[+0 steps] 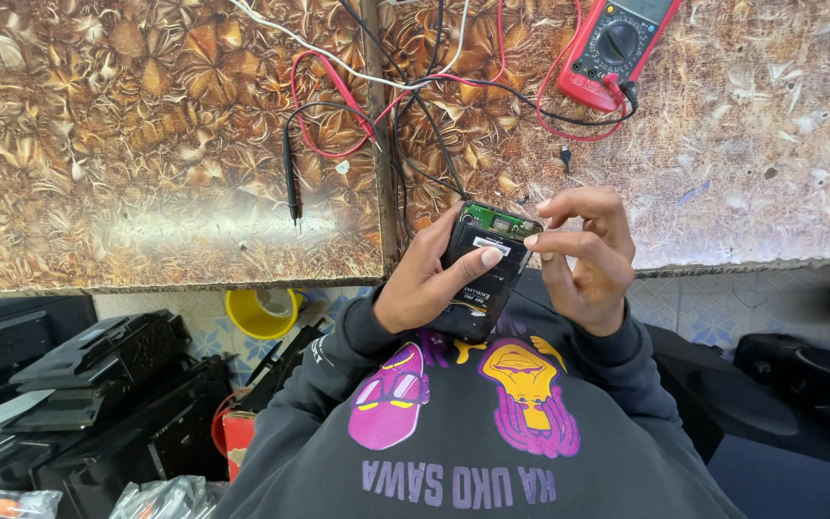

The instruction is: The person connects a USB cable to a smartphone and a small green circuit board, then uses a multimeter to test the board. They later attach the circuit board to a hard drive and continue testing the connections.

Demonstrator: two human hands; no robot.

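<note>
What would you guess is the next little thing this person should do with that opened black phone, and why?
Probably ease the right hand fingertips onto the part near the green circuit board at the top of the phone. The left hand already cradles it with the thumb across the battery, and the right fingers are pinched just beside that exposed edge.

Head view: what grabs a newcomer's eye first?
The opened black phone at centre, its green circuit board bared at the top, cradled in the left hand while the right hand pinches at its top edge. Next, the red multimeter at the top right of the patterned table, red and black leads trailing leftward.
</note>
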